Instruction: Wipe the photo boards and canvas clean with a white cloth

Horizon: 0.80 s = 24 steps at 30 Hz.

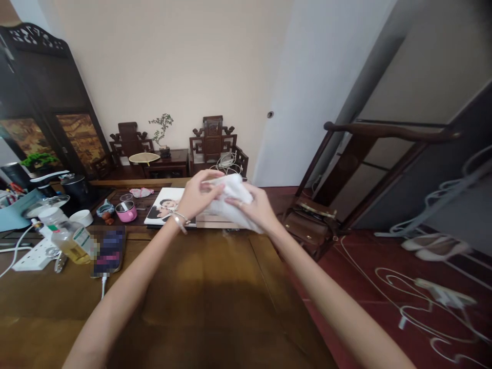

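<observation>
Out over the far part of the wooden table point(215, 297), my two hands hold a soft white bundle point(235, 188). It looks like crumpled tissue or thin cloth; which one I cannot tell. My left hand point(200, 196), with bracelets at the wrist, is closed on its left side, thumb and fingers bent. On the other side, my right hand point(258, 207) grips it with the thumb across the front. A thin, partly see-through part hangs below, slightly blurred. Behind my left wrist lies a white book or print with portraits point(159, 211), partly hidden.
On the left stand a pink cup point(126, 211), a bottle of yellowish liquid point(71, 238), a charging phone point(110, 251), a white power strip point(36, 253) and a black kettle point(75, 189). To the right, a wooden chair point(388, 130) carries a brown bag point(309, 225); cables point(407, 307) lie on the red floor.
</observation>
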Each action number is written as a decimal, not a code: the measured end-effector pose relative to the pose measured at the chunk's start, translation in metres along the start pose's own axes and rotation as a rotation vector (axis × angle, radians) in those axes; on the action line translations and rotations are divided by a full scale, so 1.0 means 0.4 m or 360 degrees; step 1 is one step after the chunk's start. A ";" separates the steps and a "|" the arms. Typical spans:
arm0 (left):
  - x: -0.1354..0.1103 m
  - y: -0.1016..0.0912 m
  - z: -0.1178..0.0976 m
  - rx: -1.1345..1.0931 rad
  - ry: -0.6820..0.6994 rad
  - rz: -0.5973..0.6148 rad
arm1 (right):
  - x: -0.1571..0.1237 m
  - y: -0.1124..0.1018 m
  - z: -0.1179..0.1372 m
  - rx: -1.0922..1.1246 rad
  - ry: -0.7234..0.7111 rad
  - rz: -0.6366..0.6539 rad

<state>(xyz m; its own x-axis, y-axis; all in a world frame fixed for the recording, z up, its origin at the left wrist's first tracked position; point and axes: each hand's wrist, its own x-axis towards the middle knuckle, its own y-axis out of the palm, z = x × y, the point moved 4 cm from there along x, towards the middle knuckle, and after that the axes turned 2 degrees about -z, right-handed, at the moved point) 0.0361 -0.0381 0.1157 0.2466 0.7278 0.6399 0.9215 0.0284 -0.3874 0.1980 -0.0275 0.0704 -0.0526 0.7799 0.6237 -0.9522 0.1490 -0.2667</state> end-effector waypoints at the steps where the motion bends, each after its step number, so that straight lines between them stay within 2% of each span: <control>1: -0.012 -0.021 -0.002 0.0021 -0.0033 -0.0115 | -0.009 -0.022 -0.001 0.0235 0.0166 -0.0091; 3: -0.051 -0.056 0.014 0.0103 -0.0233 -0.0353 | -0.045 -0.043 -0.015 0.0684 0.0534 -0.0185; 4: -0.076 -0.057 0.033 0.0065 -0.0403 -0.0328 | -0.069 -0.042 -0.024 0.0864 0.0711 -0.0191; 7: -0.167 -0.001 0.089 -0.0419 -0.0895 0.0196 | -0.151 -0.020 -0.060 0.1152 0.1129 -0.0214; 8: -0.198 0.017 0.102 -0.0514 -0.0977 0.0275 | -0.177 -0.011 -0.072 0.1214 0.1233 -0.0219; 9: -0.225 0.030 0.113 -0.0521 -0.0988 0.0296 | -0.201 -0.002 -0.083 0.1278 0.1329 -0.0214; 12: -0.287 0.049 0.135 -0.0306 -0.0838 0.0234 | -0.261 0.015 -0.107 0.1467 0.1578 -0.0103; 14: -0.322 0.060 0.145 -0.0132 -0.0801 0.0346 | -0.294 0.017 -0.119 0.1491 0.1656 -0.0013; 17: -0.359 0.063 0.158 0.0142 -0.0800 0.0461 | -0.337 0.016 -0.145 0.1321 0.1616 0.0031; 21: -0.383 0.063 0.162 0.0413 -0.0766 0.0539 | -0.378 0.024 -0.183 0.1031 0.1559 0.0020; 24: -0.390 0.071 0.149 0.0504 -0.0710 0.0580 | -0.385 0.024 -0.188 0.0908 0.1476 0.0014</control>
<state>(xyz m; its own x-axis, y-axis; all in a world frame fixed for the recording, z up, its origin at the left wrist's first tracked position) 0.0058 -0.1100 -0.0347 0.3157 0.9411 0.1207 0.6528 -0.1232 -0.7475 0.2198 -0.1006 -0.0835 -0.0403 0.9705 -0.2377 -0.9650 0.0240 0.2613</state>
